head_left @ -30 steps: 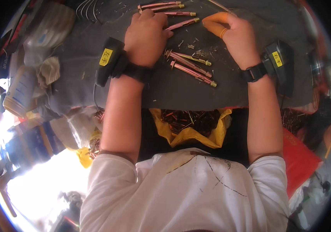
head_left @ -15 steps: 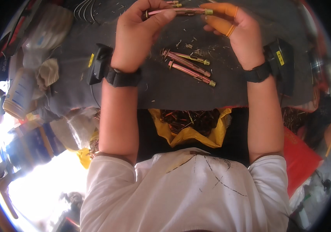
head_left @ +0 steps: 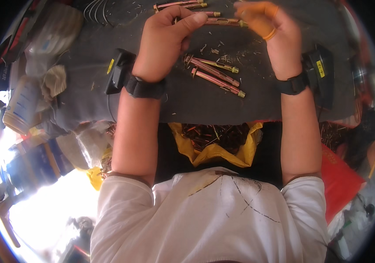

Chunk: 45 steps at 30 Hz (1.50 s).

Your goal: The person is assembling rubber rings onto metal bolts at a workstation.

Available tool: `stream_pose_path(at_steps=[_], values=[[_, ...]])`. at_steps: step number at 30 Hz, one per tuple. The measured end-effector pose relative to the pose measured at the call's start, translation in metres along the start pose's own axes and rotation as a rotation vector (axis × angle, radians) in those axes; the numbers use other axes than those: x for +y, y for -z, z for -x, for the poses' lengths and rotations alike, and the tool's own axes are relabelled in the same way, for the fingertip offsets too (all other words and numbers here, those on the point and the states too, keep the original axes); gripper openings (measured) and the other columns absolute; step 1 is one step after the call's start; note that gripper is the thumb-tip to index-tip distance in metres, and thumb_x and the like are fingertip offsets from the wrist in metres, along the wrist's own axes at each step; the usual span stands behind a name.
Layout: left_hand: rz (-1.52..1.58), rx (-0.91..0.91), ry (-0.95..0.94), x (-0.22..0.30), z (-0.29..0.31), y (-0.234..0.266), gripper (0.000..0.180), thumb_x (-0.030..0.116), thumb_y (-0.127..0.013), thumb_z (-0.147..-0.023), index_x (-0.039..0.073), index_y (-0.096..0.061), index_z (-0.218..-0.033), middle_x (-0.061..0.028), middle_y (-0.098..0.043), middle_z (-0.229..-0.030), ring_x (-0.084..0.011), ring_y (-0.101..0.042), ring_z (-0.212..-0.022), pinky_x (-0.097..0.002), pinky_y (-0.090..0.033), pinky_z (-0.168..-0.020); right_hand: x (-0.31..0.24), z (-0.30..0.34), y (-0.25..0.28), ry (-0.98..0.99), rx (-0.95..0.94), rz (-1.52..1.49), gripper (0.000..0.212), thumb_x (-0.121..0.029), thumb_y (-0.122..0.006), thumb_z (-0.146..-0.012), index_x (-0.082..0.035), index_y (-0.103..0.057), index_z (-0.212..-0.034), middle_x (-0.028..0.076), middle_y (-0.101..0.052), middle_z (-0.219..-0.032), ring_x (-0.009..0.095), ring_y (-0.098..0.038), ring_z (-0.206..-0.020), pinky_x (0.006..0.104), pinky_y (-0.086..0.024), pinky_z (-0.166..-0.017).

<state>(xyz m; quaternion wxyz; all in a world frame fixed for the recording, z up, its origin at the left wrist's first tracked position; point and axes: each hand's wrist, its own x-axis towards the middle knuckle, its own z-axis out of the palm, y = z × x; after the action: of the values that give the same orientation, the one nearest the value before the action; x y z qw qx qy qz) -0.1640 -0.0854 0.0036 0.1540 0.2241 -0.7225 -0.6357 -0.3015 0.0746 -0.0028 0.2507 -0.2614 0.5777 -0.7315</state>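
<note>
My left hand [head_left: 163, 41] pinches an expansion anchor bolt [head_left: 225, 21] between thumb and fingers. The bolt lies roughly level, its brassy end pointing right. Orange finger covers sit on the thumb and forefinger of my right hand [head_left: 284, 41]. That hand is just right of the bolt's end, fingers stretched and slightly blurred, with nothing seen in them. Three similar bolts [head_left: 216, 72] lie close together on the dark cloth [head_left: 222, 109], nearer to me. Beyond my left hand lie more bolts [head_left: 181, 5], partly hidden by it.
Below the table edge, a yellow bag [head_left: 251, 147] holds many dark metal pieces. Bent wires [head_left: 95, 11] lie at the far left. A white tub [head_left: 21, 105] and crumpled wrappings crowd the left side. A red sheet [head_left: 339, 182] is at my right. Small debris dots the cloth.
My right hand has come off the bolt's end and moved slightly right. My left hand, still gripping the bolt, has shifted right and a little nearer, uncovering bolts behind it.
</note>
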Motion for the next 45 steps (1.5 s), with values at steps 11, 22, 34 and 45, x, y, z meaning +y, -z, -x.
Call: stream_pose_path(at_steps=[11,22,34,45], values=[[0.124,-0.004,0.068,0.004,0.000,0.008,0.020,0.025,-0.065,-0.091,0.006,-0.062,-0.086,0.0047,-0.051,-0.065,-0.0039,-0.042,-0.051,-0.0193,-0.032,-0.047,-0.012,0.003,-0.011,0.046,-0.082,0.301,0.022,-0.018,-0.062,-0.092,0.002,-0.064,-0.099,0.006,-0.066,-0.097,0.009,-0.059,-0.084,0.0225,-0.046,-0.074],[-0.032,-0.167,0.019,0.003,-0.002,0.014,0.022,0.027,-0.067,-0.089,0.005,-0.067,-0.090,0.0040,-0.053,-0.067,-0.0085,-0.050,-0.061,-0.0237,-0.041,-0.059,0.031,-0.011,0.034,-0.060,-0.112,0.304,0.023,-0.016,-0.061,-0.091,-0.002,-0.066,-0.109,0.005,-0.070,-0.095,0.013,-0.065,-0.088,0.0230,-0.049,-0.076],[-1.227,0.283,-0.577,-0.021,-0.011,0.011,0.018,0.010,-0.067,-0.082,0.001,-0.063,-0.097,-0.0068,-0.059,-0.080,-0.0231,-0.058,-0.081,-0.0340,-0.047,-0.077,0.019,-0.001,0.004,0.146,-0.087,0.892,0.019,-0.005,-0.063,-0.084,-0.006,-0.069,-0.103,0.005,-0.070,-0.091,0.012,-0.064,-0.081,0.0240,-0.048,-0.073],[-0.204,0.054,-0.149,0.009,0.000,-0.003,0.007,0.006,-0.055,-0.093,0.004,-0.052,-0.087,0.0008,-0.047,-0.069,-0.0075,-0.045,-0.056,-0.0210,-0.038,-0.049,-0.008,-0.006,-0.001,-0.322,0.003,0.325,0.017,-0.012,-0.066,-0.088,0.001,-0.064,-0.098,0.006,-0.065,-0.084,0.010,-0.062,-0.072,0.0191,-0.045,-0.061]])
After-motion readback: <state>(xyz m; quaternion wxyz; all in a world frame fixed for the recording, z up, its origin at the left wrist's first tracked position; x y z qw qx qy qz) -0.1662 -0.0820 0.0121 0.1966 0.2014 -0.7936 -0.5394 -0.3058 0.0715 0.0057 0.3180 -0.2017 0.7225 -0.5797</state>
